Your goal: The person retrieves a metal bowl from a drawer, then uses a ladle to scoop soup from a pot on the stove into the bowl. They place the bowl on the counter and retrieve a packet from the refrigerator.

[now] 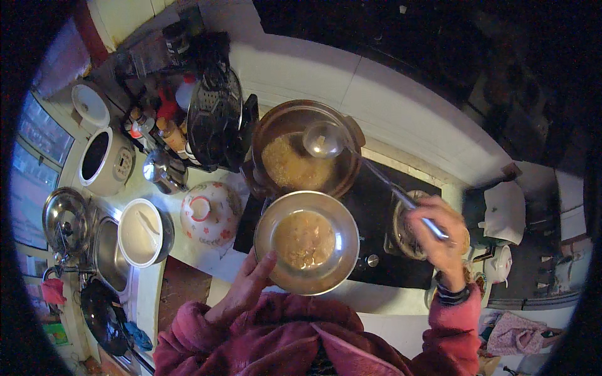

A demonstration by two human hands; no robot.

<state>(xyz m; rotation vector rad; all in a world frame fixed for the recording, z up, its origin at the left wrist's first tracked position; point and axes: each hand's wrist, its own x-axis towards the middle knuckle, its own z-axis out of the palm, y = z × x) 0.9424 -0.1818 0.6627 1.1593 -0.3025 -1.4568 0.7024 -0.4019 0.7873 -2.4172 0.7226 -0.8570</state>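
Note:
My left hand grips the rim of a steel bowl, its thumb on the near left edge. Brownish soup with lumps covers the bowl's bottom. In my right hand is the handle of a metal ladle, whose round head is over a brown clay pot. Broth with pale bits shows inside the pot, left of the ladle head. The bowl overlaps the pot's near edge in this view. Whether the ladle head touches the broth, I cannot tell.
The pot stands on a black cooktop; a second pot is partly behind my right hand. To the left are an upturned floral bowl, a steel kettle, a rice cooker, a white bowl with a spoon and a sink.

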